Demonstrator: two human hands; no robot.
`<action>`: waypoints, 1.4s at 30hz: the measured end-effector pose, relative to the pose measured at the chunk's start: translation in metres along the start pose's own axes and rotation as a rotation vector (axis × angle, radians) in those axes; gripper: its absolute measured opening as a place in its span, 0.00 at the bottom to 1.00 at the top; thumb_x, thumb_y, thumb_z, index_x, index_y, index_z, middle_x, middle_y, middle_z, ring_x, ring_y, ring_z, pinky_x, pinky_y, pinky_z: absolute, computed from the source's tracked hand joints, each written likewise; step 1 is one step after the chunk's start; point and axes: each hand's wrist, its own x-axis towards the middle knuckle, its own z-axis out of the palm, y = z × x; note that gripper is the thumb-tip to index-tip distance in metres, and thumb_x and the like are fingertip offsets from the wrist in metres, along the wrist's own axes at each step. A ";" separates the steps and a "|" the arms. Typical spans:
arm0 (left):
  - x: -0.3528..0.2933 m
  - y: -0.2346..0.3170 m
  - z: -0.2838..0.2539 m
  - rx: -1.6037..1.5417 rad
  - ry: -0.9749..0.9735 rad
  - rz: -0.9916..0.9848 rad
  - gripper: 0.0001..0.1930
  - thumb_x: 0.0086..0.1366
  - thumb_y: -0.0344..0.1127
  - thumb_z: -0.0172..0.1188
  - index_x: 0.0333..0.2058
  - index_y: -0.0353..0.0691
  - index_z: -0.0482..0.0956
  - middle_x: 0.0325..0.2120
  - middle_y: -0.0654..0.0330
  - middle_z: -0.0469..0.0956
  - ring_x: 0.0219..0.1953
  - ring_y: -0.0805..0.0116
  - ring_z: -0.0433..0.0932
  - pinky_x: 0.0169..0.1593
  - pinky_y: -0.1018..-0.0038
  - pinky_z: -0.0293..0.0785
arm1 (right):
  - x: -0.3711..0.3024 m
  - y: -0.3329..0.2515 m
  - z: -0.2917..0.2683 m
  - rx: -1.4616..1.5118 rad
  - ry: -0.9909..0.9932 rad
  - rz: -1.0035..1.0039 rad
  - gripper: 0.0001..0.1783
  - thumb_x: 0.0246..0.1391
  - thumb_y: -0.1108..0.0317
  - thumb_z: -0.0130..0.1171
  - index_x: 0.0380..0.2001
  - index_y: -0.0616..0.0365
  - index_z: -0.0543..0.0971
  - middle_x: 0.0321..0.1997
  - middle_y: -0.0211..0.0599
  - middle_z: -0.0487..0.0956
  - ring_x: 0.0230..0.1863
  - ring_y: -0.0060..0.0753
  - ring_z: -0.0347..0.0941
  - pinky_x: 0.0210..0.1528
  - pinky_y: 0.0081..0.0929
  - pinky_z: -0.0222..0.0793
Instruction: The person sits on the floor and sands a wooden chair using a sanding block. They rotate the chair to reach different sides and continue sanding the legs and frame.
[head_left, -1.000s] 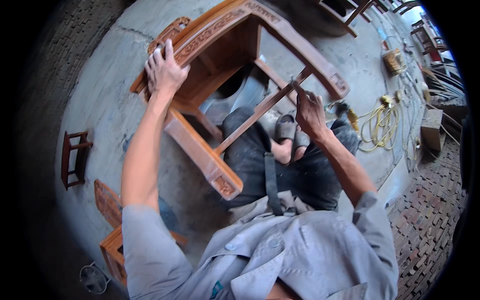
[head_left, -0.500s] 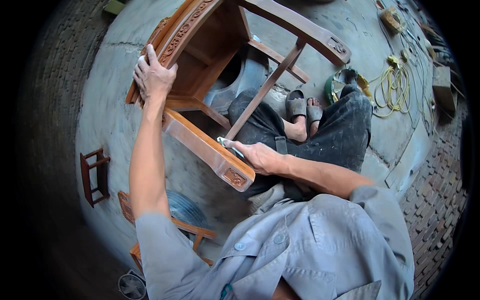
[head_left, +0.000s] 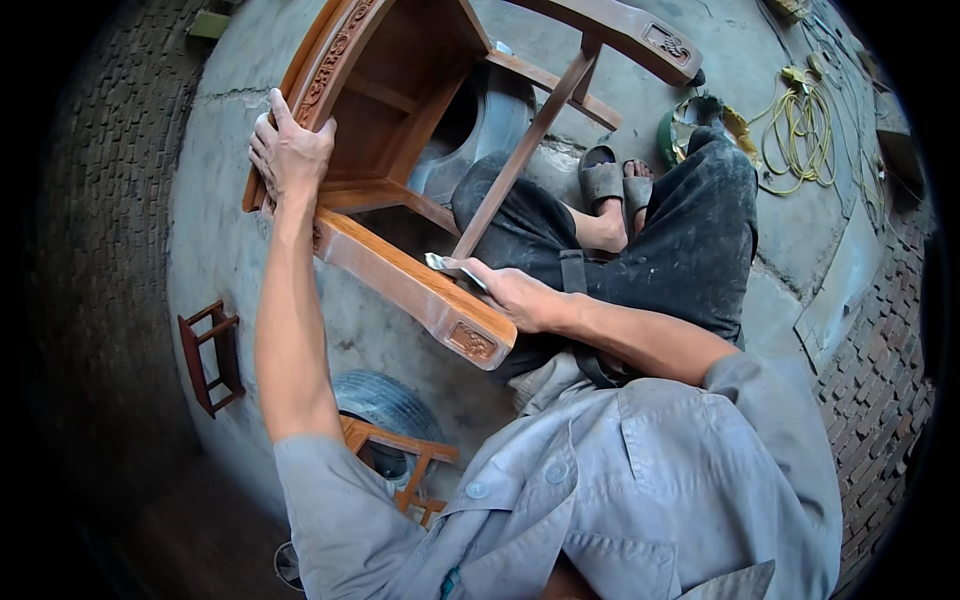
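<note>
a head-worn fisheye looks down, close — over the shirt [head_left: 640,460] onto left hand [head_left: 291,155] and right hand [head_left: 515,298].

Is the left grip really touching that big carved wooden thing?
Touching. The head view shows the left grip laid over the outer edge of the big carved wooden thing, with no gap visible between skin and wood.

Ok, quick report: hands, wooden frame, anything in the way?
Left hand holding wooden frame by its edge. Right hand gripping small pale sheet at near leg. Frame's crossbar close beside right hand. Yellow cable coiled off right, apart from frame.
</note>
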 end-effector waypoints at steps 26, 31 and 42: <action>-0.001 0.002 0.000 -0.058 0.002 -0.007 0.49 0.55 0.56 0.70 0.71 0.48 0.58 0.58 0.43 0.69 0.62 0.42 0.65 0.66 0.48 0.58 | -0.006 0.015 -0.019 -0.762 -0.012 -0.258 0.34 0.62 0.68 0.44 0.72 0.43 0.58 0.25 0.45 0.80 0.23 0.46 0.81 0.21 0.43 0.75; -0.008 -0.003 0.000 -0.040 -0.010 -0.019 0.48 0.55 0.55 0.70 0.71 0.48 0.58 0.58 0.42 0.69 0.62 0.41 0.65 0.66 0.48 0.58 | -0.008 -0.016 -0.081 -0.924 0.022 0.059 0.35 0.59 0.70 0.49 0.71 0.45 0.60 0.28 0.43 0.82 0.24 0.43 0.81 0.21 0.40 0.75; -0.008 -0.001 0.000 -0.031 -0.006 -0.020 0.48 0.54 0.54 0.71 0.71 0.48 0.59 0.57 0.42 0.69 0.60 0.40 0.67 0.64 0.47 0.60 | -0.011 -0.001 -0.109 -0.932 0.135 0.166 0.40 0.56 0.72 0.51 0.72 0.44 0.58 0.31 0.45 0.83 0.27 0.44 0.83 0.25 0.42 0.78</action>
